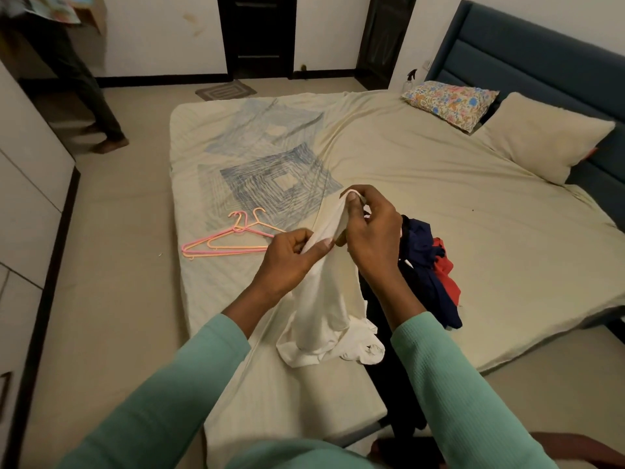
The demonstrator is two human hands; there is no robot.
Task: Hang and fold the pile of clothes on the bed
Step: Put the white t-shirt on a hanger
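A white garment [324, 316] hangs from both my hands above the near part of the bed [439, 184]. My left hand [291, 255] pinches its cloth lower down. Higher up, my right hand [368, 225] grips the garment's upper edge. The lower end of the garment bunches on the sheet. Just right of my hands lies a pile of dark blue, red and black clothes [429, 265]. Pink and orange plastic hangers [230, 240] lie on the bed to the left of my left hand.
Two pillows, a floral pillow [449, 103] and a cream pillow [548, 137], rest against the blue headboard [527, 52]. White wardrobe doors [27, 184] line the left side. Another person's legs [98, 106] stand on the floor at the far left.
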